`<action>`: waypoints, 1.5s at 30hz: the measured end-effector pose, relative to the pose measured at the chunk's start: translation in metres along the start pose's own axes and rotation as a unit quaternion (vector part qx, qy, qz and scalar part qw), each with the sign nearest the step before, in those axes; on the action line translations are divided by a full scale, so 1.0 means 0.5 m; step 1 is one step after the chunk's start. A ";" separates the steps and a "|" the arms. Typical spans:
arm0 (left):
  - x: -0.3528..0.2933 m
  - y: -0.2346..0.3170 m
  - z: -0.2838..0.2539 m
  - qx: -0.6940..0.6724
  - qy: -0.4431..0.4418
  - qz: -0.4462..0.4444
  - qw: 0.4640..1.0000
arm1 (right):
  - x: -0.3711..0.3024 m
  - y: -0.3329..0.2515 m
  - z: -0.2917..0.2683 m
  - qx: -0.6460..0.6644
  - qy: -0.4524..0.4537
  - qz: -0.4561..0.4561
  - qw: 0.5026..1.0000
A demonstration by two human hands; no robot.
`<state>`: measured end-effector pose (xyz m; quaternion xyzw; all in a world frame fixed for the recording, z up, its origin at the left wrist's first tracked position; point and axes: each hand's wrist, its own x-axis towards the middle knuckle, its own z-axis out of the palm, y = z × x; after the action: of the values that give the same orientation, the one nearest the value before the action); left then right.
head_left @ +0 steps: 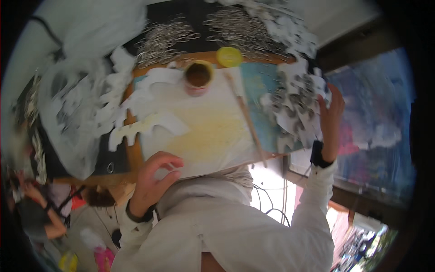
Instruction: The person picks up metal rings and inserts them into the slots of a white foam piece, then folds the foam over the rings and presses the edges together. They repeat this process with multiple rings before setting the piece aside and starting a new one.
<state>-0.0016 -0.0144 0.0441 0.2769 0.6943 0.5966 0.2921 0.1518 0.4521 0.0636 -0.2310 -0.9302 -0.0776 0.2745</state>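
Note:
My left hand (156,182) hovers at the front edge of the white work sheet (229,106); its fingers are curved, thumb and fingertips apart, holding nothing. At the right, my right hand (332,111) reaches to the edge of a pile of white cut-out pieces (290,119) with grey curved parts among them. Its thumb and forefinger are spread beside the pile; blur hides whether they touch a piece. A white scalloped cut-out (156,123) with yellowish smears lies on the left of the sheet. Behind it stands an open pot (197,77) of brown stuff.
A thin stick (247,119) lies along the sheet's right side, over a teal mat (259,81). Near the pot is a yellow lid (229,56). Heaps of metal rings (167,40) cover the back. A clear plastic bag (74,113) lies left; another person (38,211) is beyond it.

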 end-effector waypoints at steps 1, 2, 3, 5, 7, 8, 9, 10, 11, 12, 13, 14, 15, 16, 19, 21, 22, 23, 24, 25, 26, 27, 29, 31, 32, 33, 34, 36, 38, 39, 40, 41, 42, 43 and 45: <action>-0.001 -0.002 -0.007 0.013 0.024 -0.012 1.000 | -0.008 -0.008 0.011 0.025 -0.045 0.019 0.998; 0.010 -0.005 -0.011 0.010 0.020 0.011 1.000 | -0.013 -0.022 0.015 0.048 -0.050 0.010 0.998; 0.015 -0.005 -0.019 0.011 0.020 0.030 0.999 | -0.017 -0.037 0.024 0.004 -0.073 -0.009 0.997; 0.020 -0.001 -0.035 0.085 0.069 0.052 0.993 | -0.027 -0.057 0.044 -0.021 -0.098 -0.043 0.994; 0.023 -0.008 -0.062 0.150 0.106 0.081 0.980 | -0.026 -0.057 0.060 -0.097 -0.167 -0.017 0.981; 0.021 -0.018 -0.077 0.250 0.185 0.106 0.944 | -0.022 -0.063 0.072 -0.086 -0.166 -0.028 0.982; 0.017 -0.025 -0.089 0.344 0.253 0.127 0.895 | -0.025 -0.066 0.073 -0.081 -0.164 -0.026 0.983; 0.015 -0.025 -0.102 0.344 0.257 0.121 0.895 | -0.027 -0.067 0.073 -0.078 -0.161 -0.023 0.984; 0.014 -0.024 -0.116 0.376 0.325 0.072 0.865 | -0.028 -0.065 0.075 -0.072 -0.156 -0.037 0.984; 0.014 -0.023 -0.131 0.406 0.390 0.024 0.826 | -0.027 -0.070 0.076 -0.071 -0.156 -0.040 0.984; 0.013 -0.027 -0.142 0.406 0.391 0.023 0.826 | -0.027 -0.074 0.075 -0.060 -0.149 -0.037 0.986; 0.013 -0.034 -0.151 0.412 0.387 0.008 0.825 | -0.028 -0.076 0.073 -0.050 -0.142 -0.034 0.988; 0.012 -0.040 -0.160 0.418 0.383 -0.005 0.824 | -0.029 -0.078 0.072 -0.051 -0.142 -0.036 0.988; 0.012 -0.043 -0.165 0.417 0.384 -0.006 0.824 | -0.032 -0.077 0.073 -0.059 -0.122 -0.037 0.990; 0.009 -0.050 -0.172 0.292 0.313 -0.107 0.897 | -0.030 -0.087 0.061 -0.101 -0.068 -0.056 0.991; 0.002 -0.053 -0.174 0.222 0.348 -0.063 0.909 | -0.018 -0.108 0.036 -0.134 -0.033 -0.074 0.988; 0.001 -0.051 -0.171 0.220 0.347 -0.062 0.910 | -0.006 -0.128 0.011 -0.103 0.008 -0.071 0.992; 0.000 -0.043 -0.168 0.224 0.344 -0.044 0.911 | 0.002 -0.151 -0.013 -0.070 0.049 -0.068 0.994; -0.004 -0.035 -0.164 0.230 0.343 -0.026 0.910 | 0.000 -0.173 -0.035 -0.071 0.049 -0.067 0.994; -0.009 -0.021 -0.158 0.230 0.342 -0.026 0.911 | -0.008 -0.198 -0.060 0.039 0.023 -0.033 0.998; -0.011 -0.002 -0.151 0.286 0.344 -0.009 0.894 | -0.020 -0.230 -0.083 0.145 -0.002 0.001 0.989; -0.011 0.010 -0.145 0.342 0.343 0.009 0.875 | -0.038 -0.274 -0.102 0.215 -0.048 0.006 0.975; -0.016 0.026 -0.137 0.380 0.349 0.030 0.856 | -0.065 -0.379 -0.123 0.282 -0.124 -0.054 0.950; -0.018 0.028 -0.135 0.419 0.355 0.052 0.834 | -0.086 -0.470 -0.114 0.312 -0.158 -0.125 0.929; -0.018 0.029 -0.140 0.434 0.317 0.071 0.840 | -0.092 -0.508 -0.107 0.345 -0.163 -0.134 0.915; -0.018 0.031 -0.146 0.451 0.279 0.090 0.843 | -0.100 -0.546 -0.093 0.349 -0.157 -0.107 0.917; -0.018 0.039 -0.147 0.454 0.279 0.094 0.841 | -0.109 -0.569 -0.075 0.352 -0.152 -0.079 0.920; -0.024 0.057 -0.149 0.363 0.186 0.005 0.913 | -0.122 -0.587 -0.011 0.348 -0.138 -0.057 0.925; -0.028 0.049 -0.165 0.320 0.165 -0.033 0.932 | -0.113 -0.602 0.011 0.345 -0.127 -0.036 0.929; -0.027 0.038 -0.173 0.272 0.143 -0.074 0.949 | -0.110 -0.605 0.019 0.336 -0.132 -0.020 0.932; -0.026 0.030 -0.182 0.274 0.143 -0.076 0.948 | -0.106 -0.608 0.028 0.326 -0.138 -0.003 0.935; -0.025 0.022 -0.192 0.271 0.111 -0.047 0.955 | -0.104 -0.611 0.039 0.327 -0.139 -0.001 0.935; -0.025 0.010 -0.202 0.264 0.080 -0.017 0.961 | -0.105 -0.616 0.047 0.333 -0.155 0.007 0.930; -0.019 -0.006 -0.217 0.265 0.082 -0.017 0.961 | -0.101 -0.620 0.052 0.339 -0.168 0.014 0.925; 0.005 -0.039 -0.247 0.134 0.146 -0.116 0.973 | -0.105 -0.622 0.048 0.354 -0.168 0.006 0.920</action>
<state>-0.0951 -0.0976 0.0389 0.1406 0.8306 0.4941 0.2150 0.0325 0.1640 0.0094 -0.1339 -0.9280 0.2982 0.1787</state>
